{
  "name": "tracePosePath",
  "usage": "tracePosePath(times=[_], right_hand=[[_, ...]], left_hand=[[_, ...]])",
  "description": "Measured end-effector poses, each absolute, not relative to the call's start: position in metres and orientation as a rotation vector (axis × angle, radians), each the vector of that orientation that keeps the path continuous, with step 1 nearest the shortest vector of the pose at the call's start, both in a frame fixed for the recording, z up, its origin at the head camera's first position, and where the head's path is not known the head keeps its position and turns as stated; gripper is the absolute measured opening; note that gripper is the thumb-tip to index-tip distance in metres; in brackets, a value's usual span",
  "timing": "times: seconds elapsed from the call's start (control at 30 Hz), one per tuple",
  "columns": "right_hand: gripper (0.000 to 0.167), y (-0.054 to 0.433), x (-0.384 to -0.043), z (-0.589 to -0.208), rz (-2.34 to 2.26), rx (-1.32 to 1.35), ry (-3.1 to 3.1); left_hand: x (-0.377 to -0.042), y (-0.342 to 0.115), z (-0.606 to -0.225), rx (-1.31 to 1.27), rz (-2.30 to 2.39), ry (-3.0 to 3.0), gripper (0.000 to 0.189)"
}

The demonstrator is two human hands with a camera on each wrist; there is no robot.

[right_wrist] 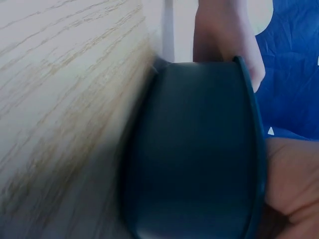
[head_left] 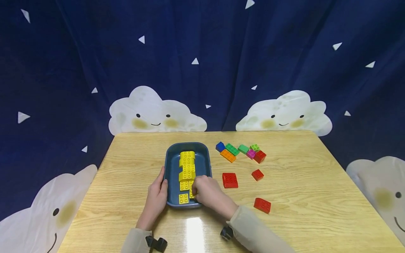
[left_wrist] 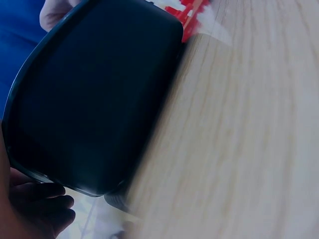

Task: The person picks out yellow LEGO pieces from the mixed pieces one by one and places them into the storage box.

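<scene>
A dark blue tray lies on the table with several yellow toy bricks in it, most of them in a column down the middle. My left hand rests along the tray's left side, its fingers extended against the outer wall. Over the tray's near right corner reaches my right hand, fingers bent down onto a yellow brick, which it pinches; the fingertips are partly hidden. Left of that brick lies a square yellow brick. Both wrist views show mostly the outer wall of the tray.
Right of the tray lie red bricks, including a small one and a sloped one. Farther back is a cluster with blue, orange, green, pink and red bricks. A dark curtain hangs behind the table.
</scene>
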State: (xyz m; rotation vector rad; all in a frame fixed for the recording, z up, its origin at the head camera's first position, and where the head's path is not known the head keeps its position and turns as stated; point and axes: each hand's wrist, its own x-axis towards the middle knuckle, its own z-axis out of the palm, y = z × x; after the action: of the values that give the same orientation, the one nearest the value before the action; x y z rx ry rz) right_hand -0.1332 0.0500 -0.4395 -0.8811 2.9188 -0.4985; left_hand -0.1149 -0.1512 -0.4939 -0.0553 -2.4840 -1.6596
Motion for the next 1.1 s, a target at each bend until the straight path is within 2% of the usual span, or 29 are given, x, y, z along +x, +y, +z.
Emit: tracePosePath(times=[0.63,1.1], right_hand=[[0.028,0.0430,-0.1352,-0.4472,-0.482,-0.840,2.883],[0.021,0.0465,-0.1370,-0.4443,-0.622,-0.864,2.920]], left_hand=[[-0.1129,-0.1505,-0.4950,-0.047,-1.673,-2.488,0.051],[-0.1150,-0.1503,-0.4933,-0.060,-1.635,-2.491,0.051]])
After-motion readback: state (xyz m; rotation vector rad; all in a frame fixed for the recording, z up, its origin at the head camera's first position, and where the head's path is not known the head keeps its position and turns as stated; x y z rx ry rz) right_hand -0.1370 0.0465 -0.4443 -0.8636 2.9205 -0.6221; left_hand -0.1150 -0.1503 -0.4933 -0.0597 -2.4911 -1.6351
